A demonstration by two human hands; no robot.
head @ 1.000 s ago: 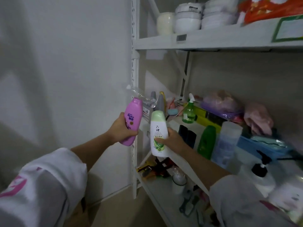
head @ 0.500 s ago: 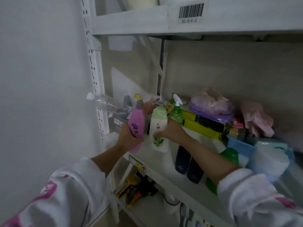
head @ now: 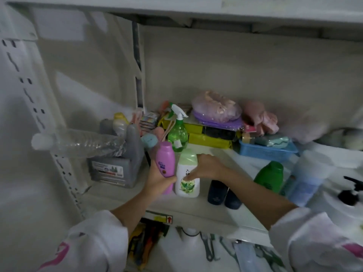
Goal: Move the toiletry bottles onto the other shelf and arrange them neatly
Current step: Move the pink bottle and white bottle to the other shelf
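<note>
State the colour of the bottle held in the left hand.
Pink bottle, clearest in the head view.

The scene is dim and flat, with a greyish cast and no glare. The shelf above [head: 196, 8] throws a dark band of shadow along its underside. Soft shadows fall on the back wall [head: 255, 71]. Fine detail is smeared: labels on the bottles cannot be read. The right edge is blurred, and the upright post [head: 29, 91] at the left bows with the wide-angle lens.
</note>
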